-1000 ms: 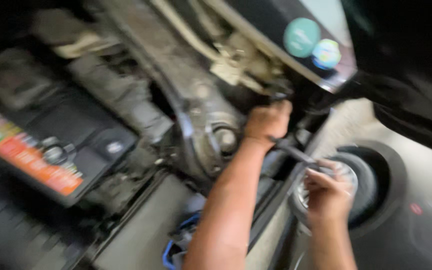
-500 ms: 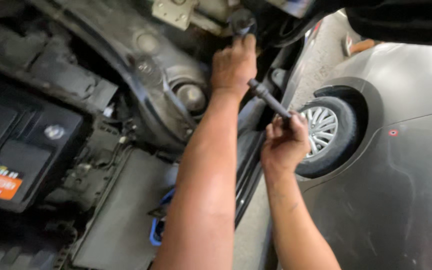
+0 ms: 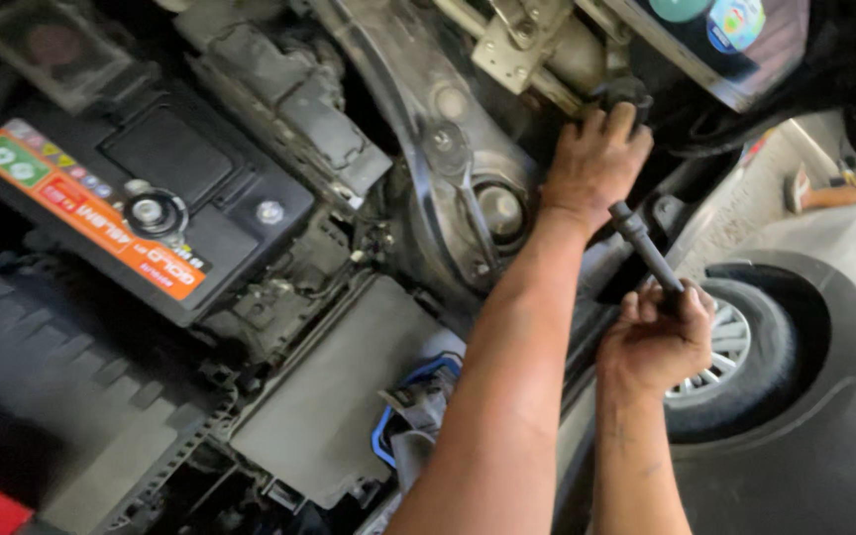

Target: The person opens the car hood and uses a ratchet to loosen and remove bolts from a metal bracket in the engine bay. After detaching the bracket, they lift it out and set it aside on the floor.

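A dark, slim socket wrench (image 3: 646,256) is held at its lower end in the closed grip of the right hand (image 3: 654,342), its shaft slanting up and away toward the left hand (image 3: 591,163). The left grip is curled shut over a black rubber cap (image 3: 624,96) at the strut tower, just above the wrench tip. A round strut mount (image 3: 499,210) lies just beside the left wrist, and a car wheel (image 3: 745,352) shows right behind the right grip. A black battery (image 3: 151,203) with an orange label sits well apart from both grips
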